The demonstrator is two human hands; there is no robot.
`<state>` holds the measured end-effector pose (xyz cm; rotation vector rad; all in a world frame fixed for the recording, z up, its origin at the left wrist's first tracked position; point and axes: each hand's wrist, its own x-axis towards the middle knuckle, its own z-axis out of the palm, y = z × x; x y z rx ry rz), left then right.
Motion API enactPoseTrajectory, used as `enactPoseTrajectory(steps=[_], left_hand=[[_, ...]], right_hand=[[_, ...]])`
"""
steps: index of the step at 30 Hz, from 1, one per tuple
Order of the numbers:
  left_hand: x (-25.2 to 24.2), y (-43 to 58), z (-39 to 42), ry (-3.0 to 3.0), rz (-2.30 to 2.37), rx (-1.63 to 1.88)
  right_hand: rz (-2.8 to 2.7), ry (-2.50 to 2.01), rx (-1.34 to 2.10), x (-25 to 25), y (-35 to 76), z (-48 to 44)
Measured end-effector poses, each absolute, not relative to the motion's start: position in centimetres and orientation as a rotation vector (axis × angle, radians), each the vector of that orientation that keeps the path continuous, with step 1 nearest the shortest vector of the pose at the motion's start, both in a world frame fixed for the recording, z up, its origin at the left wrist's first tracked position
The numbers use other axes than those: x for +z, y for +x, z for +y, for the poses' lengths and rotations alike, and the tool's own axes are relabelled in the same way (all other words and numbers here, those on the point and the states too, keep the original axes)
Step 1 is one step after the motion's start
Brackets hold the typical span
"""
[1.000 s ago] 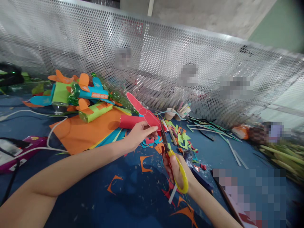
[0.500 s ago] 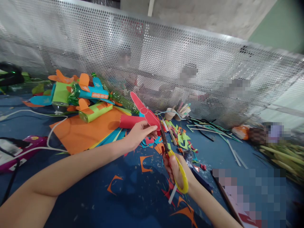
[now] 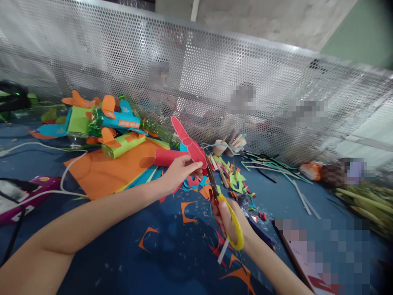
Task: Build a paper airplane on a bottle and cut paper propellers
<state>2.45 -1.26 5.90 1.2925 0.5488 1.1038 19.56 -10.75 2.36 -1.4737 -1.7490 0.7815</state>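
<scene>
Between the thumb and fingers of my left hand (image 3: 183, 173) is a red paper propeller shape (image 3: 189, 141), its long blade pointing up and to the left. My right hand (image 3: 229, 219) is wrapped round the handles of yellow-handled scissors (image 3: 236, 229). The scissor blades reach up to the lower right edge of the red paper; whether they are fully closed is hard to see. Behind my left hand lies a red paper-covered cylinder (image 3: 167, 157). Paper scraps (image 3: 235, 180) in several colours lie just beyond the scissors.
Bottle planes covered in coloured paper (image 3: 118, 119) stand at the back left, near orange paper sheets (image 3: 87, 170). Cups of pens (image 3: 236, 143) stand before a perforated metal screen (image 3: 129, 61). A purple box (image 3: 39, 192) with a white cable is at left; orange offcuts (image 3: 187, 213) lie in front.
The red paper propeller shape has turned slightly, its upper blade shifting a little right and up. Both hands stay nearly in place, with the scissors still at the paper's edge.
</scene>
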Motion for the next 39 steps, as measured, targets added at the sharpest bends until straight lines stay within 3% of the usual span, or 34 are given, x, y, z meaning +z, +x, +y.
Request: enactPoseTrajectory(steps=[23,33,39], left_hand=[[6.6,2.0,-1.2,1.317,0.548,1.137],[6.9,1.8,-1.2,1.308,0.607,1.155],[7.3,1.9,-1.7,1.314,0.63,1.126]], right_hand=[[-1.782,-1.456,0.793,2.8,19.5,-10.7],[-1.711,-1.403,0.981,2.1,19.3,-11.2],[-1.95,-1.276,0.819,2.3,19.5,-10.9]])
